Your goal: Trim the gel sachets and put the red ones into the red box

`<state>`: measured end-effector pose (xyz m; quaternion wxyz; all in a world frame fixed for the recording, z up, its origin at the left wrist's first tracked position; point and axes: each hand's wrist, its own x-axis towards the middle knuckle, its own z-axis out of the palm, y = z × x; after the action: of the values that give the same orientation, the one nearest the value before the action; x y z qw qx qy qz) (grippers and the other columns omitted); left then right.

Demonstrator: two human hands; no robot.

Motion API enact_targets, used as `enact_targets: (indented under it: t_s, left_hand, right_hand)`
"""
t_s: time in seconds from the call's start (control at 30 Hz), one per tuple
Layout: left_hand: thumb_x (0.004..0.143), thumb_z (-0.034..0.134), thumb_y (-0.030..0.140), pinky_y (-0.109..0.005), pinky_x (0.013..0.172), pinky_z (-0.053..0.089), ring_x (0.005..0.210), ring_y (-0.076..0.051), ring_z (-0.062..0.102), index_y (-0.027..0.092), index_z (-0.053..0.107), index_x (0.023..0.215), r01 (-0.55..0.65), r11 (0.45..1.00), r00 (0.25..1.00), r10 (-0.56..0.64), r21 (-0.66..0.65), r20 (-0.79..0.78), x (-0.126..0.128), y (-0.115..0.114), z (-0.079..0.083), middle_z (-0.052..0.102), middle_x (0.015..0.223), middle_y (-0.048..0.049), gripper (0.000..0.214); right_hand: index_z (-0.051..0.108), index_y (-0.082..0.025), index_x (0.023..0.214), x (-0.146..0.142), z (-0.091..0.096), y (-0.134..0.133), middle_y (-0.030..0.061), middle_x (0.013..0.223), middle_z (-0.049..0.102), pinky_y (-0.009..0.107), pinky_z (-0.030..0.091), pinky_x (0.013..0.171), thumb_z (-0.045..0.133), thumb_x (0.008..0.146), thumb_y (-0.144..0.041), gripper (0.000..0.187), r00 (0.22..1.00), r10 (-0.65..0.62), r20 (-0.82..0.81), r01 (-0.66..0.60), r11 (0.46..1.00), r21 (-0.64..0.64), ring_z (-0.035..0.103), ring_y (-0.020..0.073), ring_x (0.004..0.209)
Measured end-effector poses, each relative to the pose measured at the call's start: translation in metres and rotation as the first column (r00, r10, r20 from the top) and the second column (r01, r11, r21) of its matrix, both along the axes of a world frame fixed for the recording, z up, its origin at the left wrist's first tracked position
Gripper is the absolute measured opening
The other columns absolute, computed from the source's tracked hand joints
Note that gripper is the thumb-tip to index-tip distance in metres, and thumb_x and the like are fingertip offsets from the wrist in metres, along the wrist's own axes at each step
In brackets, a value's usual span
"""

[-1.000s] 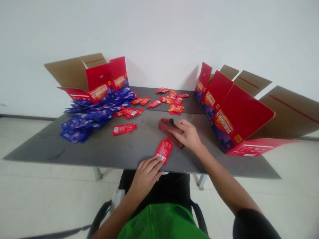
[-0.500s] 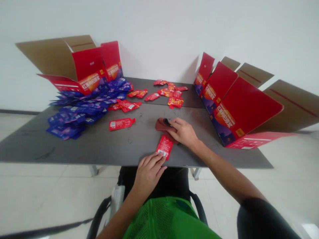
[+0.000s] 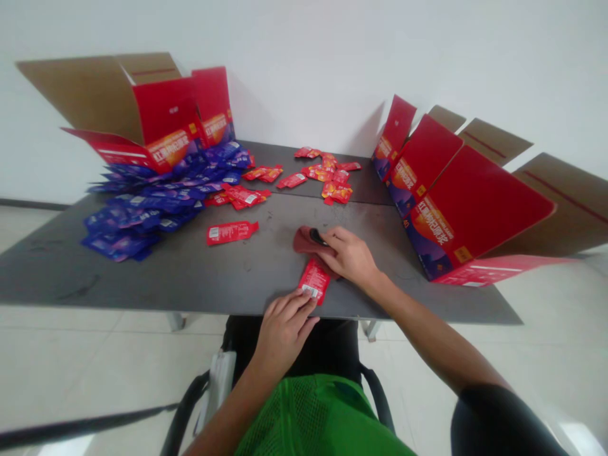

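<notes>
The left hand (image 3: pixel 284 335) lies at the near edge of the table (image 3: pixel 118 278), its fingers loosely spread, with the fingertips resting on the lower end of a red sachet (image 3: pixel 313 282) and not pinching it. The sachet lies flat and tilted, close to the table's near edge. Just above and to the right of it, the right hand (image 3: pixel 349 256) lies over a dark red cloth (image 3: pixel 308 244), fingers close together. A small black object (image 3: pixel 318 237) shows by its thumb, and whether that hand is pinching anything, I cannot tell. The cloth's lower edge sits right against the sachet's upper end. Farther from the sachet, up the table, lie loose red sachets (image 3: pixel 330 180). Well to its left are a lone red sachet (image 3: pixel 232 232) and a heap of blue sachets (image 3: pixel 142 212), below an open carton (image 3: pixel 166 107). To its right stand more open cartons (image 3: pixel 456 202).
</notes>
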<state>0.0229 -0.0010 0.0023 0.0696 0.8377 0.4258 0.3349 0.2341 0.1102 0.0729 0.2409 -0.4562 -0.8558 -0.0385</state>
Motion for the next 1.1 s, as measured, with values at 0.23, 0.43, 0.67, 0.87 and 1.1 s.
enact_targets:
  t_s: [0.23, 0.43, 0.67, 0.87, 1.1]
  left_hand:
    - [0.097, 0.066, 0.03, -0.045, 0.1, 0.051, 0.12, -0.027, 0.063, 0.024, 0.07, 0.126, -0.009, 1.0, 1.0, 0.009, 0.0, 0.008, 0.0, 0.0, 0.001, 0.071, 0.127, -0.0069, 0.03]
    - [0.097, 0.066, 0.029, -0.045, 0.1, 0.051, 0.121, -0.027, 0.063, 0.025, 0.069, 0.127, -0.003, 1.0, 1.0, 0.003, 0.002, 0.031, 0.001, 0.001, 0.001, 0.071, 0.129, -0.007, 0.03]
    - [0.096, 0.067, 0.03, -0.046, 0.097, 0.051, 0.114, -0.027, 0.065, 0.024, 0.072, 0.119, -0.03, 1.0, 1.0, 0.03, -0.003, 0.004, 0.001, 0.0, 0.0, 0.073, 0.121, -0.0069, 0.025]
    - [0.096, 0.067, 0.029, -0.045, 0.101, 0.05, 0.122, -0.027, 0.062, 0.024, 0.069, 0.126, -0.007, 1.0, 0.999, 0.007, -0.001, 0.033, 0.0, 0.001, -0.001, 0.07, 0.13, -0.0068, 0.031]
    - [0.096, 0.066, 0.031, -0.046, 0.095, 0.052, 0.107, -0.027, 0.067, 0.023, 0.074, 0.114, -0.039, 0.999, 0.999, 0.039, -0.005, 0.004, 0.001, 0.0, -0.001, 0.075, 0.115, -0.0061, 0.021]
  right_hand:
    - [0.069, -0.023, 0.126, -0.006, -0.024, -0.007, 0.007, 0.105, 0.07, 0.029, 0.051, 0.076, 0.062, 0.098, -0.037, 0.032, 0.996, 0.089, -0.003, -0.089, 0.991, -0.096, 0.065, 0.0204, 0.094]
    - [0.07, -0.021, 0.125, 0.008, -0.001, 0.013, 0.0101, 0.106, 0.069, 0.033, 0.053, 0.081, 0.059, 0.099, -0.039, 0.033, 0.999, -0.021, -0.038, 0.021, 1.0, -0.005, 0.065, 0.0239, 0.097]
    - [0.068, -0.025, 0.128, -0.016, -0.022, -0.03, 0.0066, 0.108, 0.068, 0.03, 0.052, 0.074, 0.062, 0.098, -0.037, 0.033, 0.986, 0.164, -0.012, -0.164, 0.978, -0.125, 0.065, 0.0201, 0.095]
    - [0.071, -0.022, 0.125, 0.014, -0.013, 0.028, 0.0103, 0.106, 0.069, 0.033, 0.052, 0.078, 0.062, 0.098, -0.039, 0.033, 0.998, -0.06, 0.032, 0.061, 0.998, -0.032, 0.064, 0.0236, 0.094]
    - [0.066, -0.027, 0.131, -0.024, -0.018, -0.038, 0.0065, 0.111, 0.069, 0.031, 0.053, 0.077, 0.057, 0.101, -0.038, 0.034, 0.977, 0.206, -0.047, -0.21, 0.973, -0.098, 0.064, 0.0207, 0.097]
